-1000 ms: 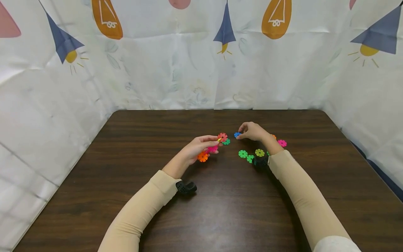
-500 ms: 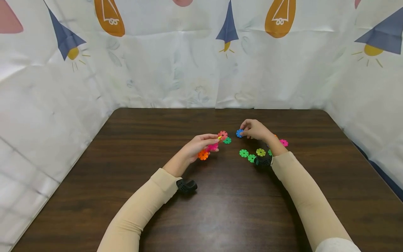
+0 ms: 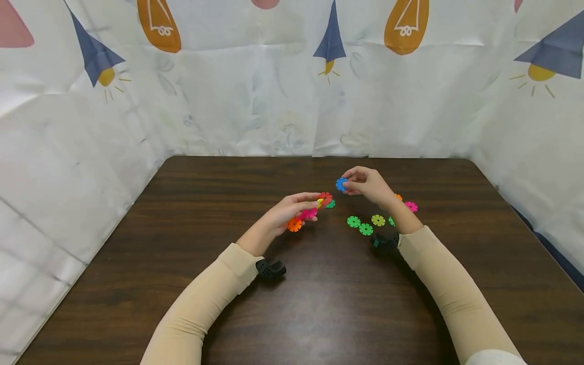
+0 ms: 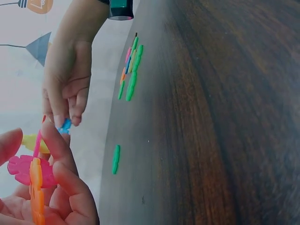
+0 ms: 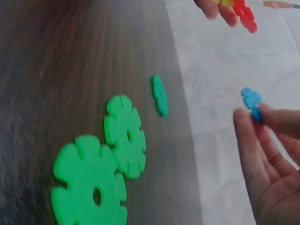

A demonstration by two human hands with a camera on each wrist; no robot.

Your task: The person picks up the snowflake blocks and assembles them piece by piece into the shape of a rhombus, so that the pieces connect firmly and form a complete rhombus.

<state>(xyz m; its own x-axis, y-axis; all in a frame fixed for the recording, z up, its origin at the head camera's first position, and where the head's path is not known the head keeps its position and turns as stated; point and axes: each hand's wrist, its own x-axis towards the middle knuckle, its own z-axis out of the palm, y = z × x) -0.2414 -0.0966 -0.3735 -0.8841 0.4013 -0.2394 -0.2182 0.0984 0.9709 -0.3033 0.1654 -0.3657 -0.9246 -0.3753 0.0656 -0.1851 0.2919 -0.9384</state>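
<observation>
My left hand (image 3: 288,209) holds a joined chain of notched flower-shaped plastic discs: orange (image 3: 294,225), pink (image 4: 23,169), yellow (image 5: 227,2) and red (image 5: 246,16). Thumb and fingers pinch around the chain's middle, with the red end sticking out past the fingertips. Across from it, my right hand (image 3: 371,186) pinches a blue disc (image 3: 340,184) by its edge between thumb and fingertips. The blue disc is in the air, slightly farther back than the red one and apart from it in the head view. A single green disc (image 5: 160,96) lies on the table beneath the chain.
Beneath and beside the right forearm lie several loose discs, including green ones (image 3: 366,229), a yellow-green one (image 3: 378,220) and a pink one (image 3: 411,206). A printed white curtain (image 3: 255,101) hangs behind the dark wooden table (image 3: 301,314).
The right hand has raised the blue disc from the table and brought it left, closer to the chain. The red end of the chain has tilted slightly; the left hand otherwise stays in place.
</observation>
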